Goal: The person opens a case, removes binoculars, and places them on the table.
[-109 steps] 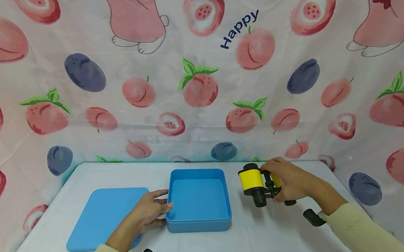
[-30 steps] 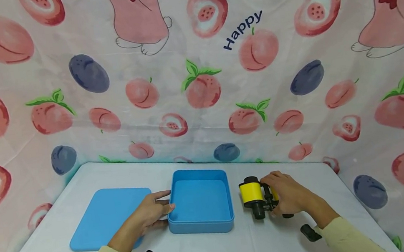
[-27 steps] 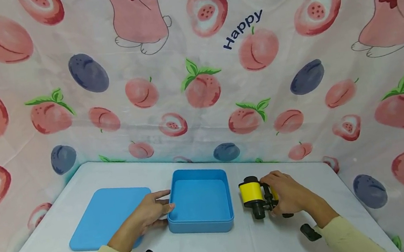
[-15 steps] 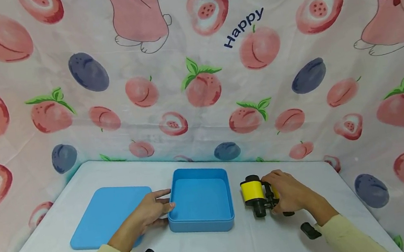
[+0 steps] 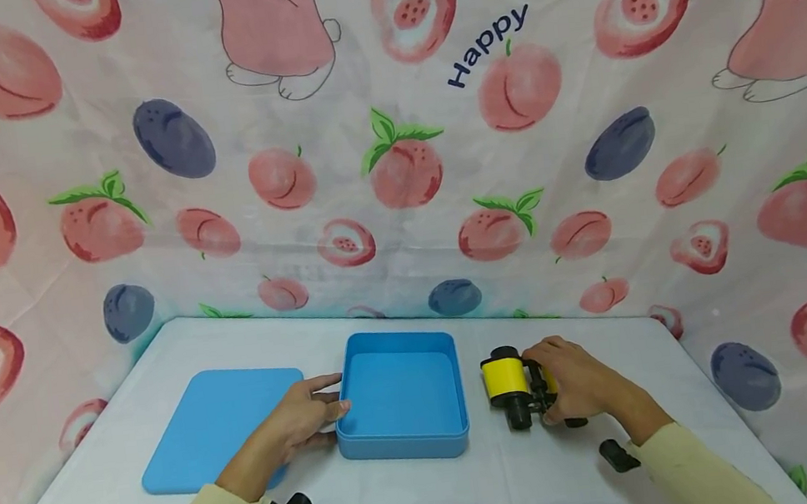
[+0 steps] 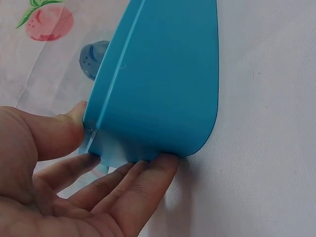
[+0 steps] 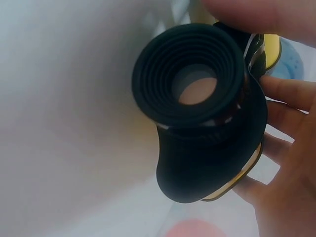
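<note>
Head view: right hand point(image 5: 573, 378) grips binoculars point(image 5: 510, 382); left hand point(image 5: 296, 425) touches box point(image 5: 404, 445).

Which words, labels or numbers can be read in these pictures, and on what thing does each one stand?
"Happy": dark blue letters on the pink fruit-printed cloth backdrop, above a peach.
"Ha": the cut-off start of a word at the top left edge of the same cloth; the rest is out of frame.
No text shows on the blue plastic box, the flat blue lid or the yellow and black toy binoculars.

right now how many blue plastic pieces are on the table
2: the open blue box sits mid-table, touched by the left hand; the flat blue lid lies just left of it.
</note>
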The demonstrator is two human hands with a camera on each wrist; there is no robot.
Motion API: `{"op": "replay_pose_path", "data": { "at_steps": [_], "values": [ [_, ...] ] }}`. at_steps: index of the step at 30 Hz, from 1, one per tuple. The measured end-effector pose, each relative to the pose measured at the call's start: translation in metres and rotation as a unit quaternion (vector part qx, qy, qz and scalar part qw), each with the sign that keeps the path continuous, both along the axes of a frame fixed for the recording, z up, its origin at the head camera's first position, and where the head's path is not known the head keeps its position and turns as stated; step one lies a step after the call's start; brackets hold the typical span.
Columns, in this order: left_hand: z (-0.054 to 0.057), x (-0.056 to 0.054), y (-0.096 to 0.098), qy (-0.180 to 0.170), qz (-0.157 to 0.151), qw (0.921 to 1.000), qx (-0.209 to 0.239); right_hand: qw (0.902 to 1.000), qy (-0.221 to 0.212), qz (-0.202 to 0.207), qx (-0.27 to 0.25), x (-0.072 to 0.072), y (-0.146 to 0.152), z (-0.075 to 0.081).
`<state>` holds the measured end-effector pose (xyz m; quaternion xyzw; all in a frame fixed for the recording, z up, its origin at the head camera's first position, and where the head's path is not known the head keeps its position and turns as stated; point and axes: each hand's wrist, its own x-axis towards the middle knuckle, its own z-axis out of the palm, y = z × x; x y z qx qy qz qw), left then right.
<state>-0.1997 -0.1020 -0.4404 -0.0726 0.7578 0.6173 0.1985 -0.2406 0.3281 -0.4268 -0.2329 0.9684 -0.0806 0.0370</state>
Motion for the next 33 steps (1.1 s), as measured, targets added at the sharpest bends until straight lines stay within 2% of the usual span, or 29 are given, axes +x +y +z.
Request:
{"op": "replay_pose_path", "data": {
  "at_steps": [26, 33],
  "values": [
    [-0.0017, 0.0014, -0.0029, 0.010, -0.003, 0.9999, -0.002, 0.9998, -0.016, -0.011, -0.009, -0.0002, 0.0032, -0.0033],
    [-0.0011, 0.0023, -0.0030, 0.008, -0.003, 1.0000, -0.004, 0.9981, -0.044, -0.039, -0.019, -0.0016, 0.0040, -0.0066]
  ]
}}
